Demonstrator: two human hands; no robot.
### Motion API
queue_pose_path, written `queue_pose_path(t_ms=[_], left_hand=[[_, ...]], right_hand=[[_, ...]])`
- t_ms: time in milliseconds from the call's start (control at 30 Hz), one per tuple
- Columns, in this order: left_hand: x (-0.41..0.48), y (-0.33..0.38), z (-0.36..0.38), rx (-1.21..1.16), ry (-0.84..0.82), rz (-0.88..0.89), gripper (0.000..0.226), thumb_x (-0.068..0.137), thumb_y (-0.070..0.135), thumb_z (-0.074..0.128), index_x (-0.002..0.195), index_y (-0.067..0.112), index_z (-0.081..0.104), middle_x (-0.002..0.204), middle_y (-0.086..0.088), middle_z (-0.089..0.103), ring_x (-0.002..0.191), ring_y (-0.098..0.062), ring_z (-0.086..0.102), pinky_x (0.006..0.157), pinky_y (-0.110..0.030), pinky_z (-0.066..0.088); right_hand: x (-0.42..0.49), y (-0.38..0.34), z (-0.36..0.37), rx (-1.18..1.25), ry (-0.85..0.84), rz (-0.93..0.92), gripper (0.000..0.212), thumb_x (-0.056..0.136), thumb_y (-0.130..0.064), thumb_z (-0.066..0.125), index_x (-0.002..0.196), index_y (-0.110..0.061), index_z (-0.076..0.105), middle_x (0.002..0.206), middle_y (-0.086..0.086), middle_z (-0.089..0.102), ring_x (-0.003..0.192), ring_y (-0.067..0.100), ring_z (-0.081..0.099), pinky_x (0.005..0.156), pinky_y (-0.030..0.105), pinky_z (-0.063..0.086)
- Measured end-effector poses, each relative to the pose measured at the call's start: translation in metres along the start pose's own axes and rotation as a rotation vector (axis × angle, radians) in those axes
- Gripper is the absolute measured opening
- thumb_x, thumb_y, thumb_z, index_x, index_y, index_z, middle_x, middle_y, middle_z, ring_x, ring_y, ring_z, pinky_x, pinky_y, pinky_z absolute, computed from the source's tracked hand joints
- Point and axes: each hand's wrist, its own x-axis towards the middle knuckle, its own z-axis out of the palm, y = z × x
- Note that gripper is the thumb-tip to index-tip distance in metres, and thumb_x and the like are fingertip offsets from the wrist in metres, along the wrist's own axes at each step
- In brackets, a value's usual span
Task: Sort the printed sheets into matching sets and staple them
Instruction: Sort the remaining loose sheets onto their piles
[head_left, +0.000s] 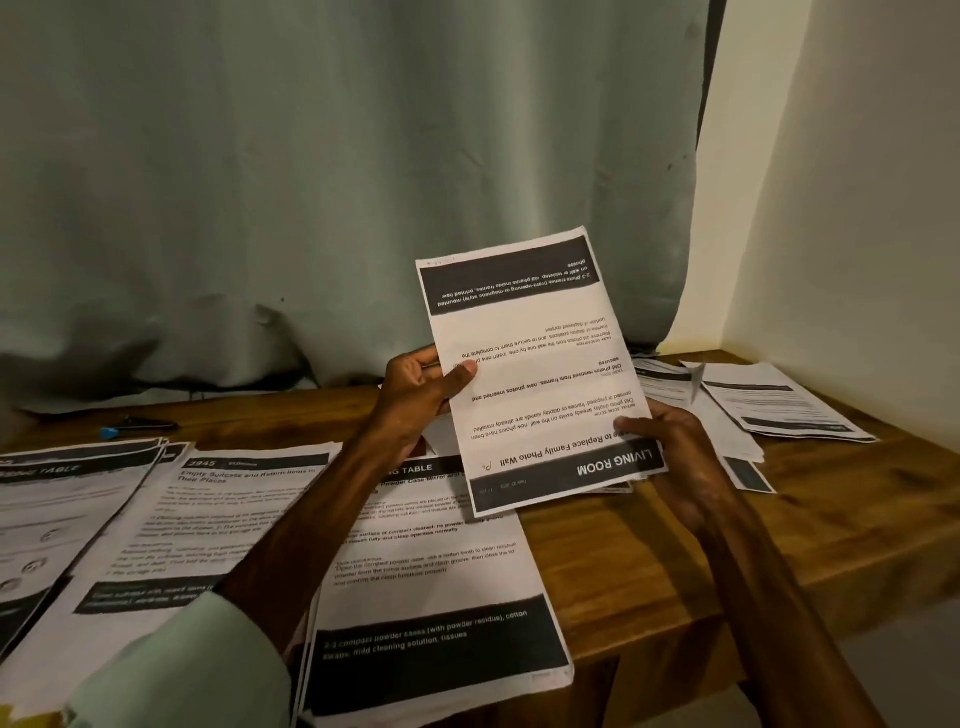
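I hold a printed sheet headed "LIVING ROOM" upside down above the wooden table. My left hand pinches its left edge, thumb on the front. My right hand grips its lower right corner. Below lie sorted piles: a "TABLE" sheet about a powder case in the middle, a sheet numbered 2945 left of it, and another pile at the far left. Unsorted sheets lie at the back right. No stapler is in view.
A blue-capped pen lies at the back left of the table. A pale green curtain hangs behind the table, and a cream wall closes the right side. The table's front right edge drops off near my right forearm.
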Motion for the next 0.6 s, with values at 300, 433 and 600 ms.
queue_pose_path(t_ms=[300, 433, 600], left_hand=[[0.000, 0.000, -0.008, 0.015, 0.035, -0.003, 0.035, 0.091, 0.010, 0.073, 0.125, 0.011, 0.066, 0.120, -0.009, 0.074, 0.102, -0.026, 0.075, 0.092, -0.051, 0.059], [-0.003, -0.001, -0.013, -0.002, 0.086, -0.006, 0.036, 0.092, 0.011, 0.073, 0.127, 0.009, 0.066, 0.121, -0.008, 0.073, 0.102, -0.025, 0.074, 0.091, -0.051, 0.059], [-0.004, 0.004, -0.026, -0.269, 0.336, -0.021, 0.030, 0.093, 0.004, 0.069, 0.123, 0.007, 0.066, 0.119, -0.008, 0.074, 0.100, -0.018, 0.074, 0.079, -0.035, 0.063]], right_hand=[[0.003, 0.006, 0.006, 0.044, -0.027, 0.029, 0.034, 0.090, -0.005, 0.069, 0.124, -0.011, 0.067, 0.114, 0.015, 0.075, 0.104, 0.041, 0.072, 0.099, 0.059, 0.052], [0.006, 0.011, 0.011, 0.171, -0.051, 0.041, 0.036, 0.092, -0.005, 0.067, 0.127, -0.008, 0.064, 0.122, 0.016, 0.072, 0.111, 0.039, 0.069, 0.099, 0.055, 0.054], [0.004, 0.022, 0.040, 0.488, -0.171, 0.085, 0.035, 0.086, -0.002, 0.066, 0.121, -0.005, 0.062, 0.125, 0.019, 0.069, 0.115, 0.032, 0.069, 0.090, 0.042, 0.060]])
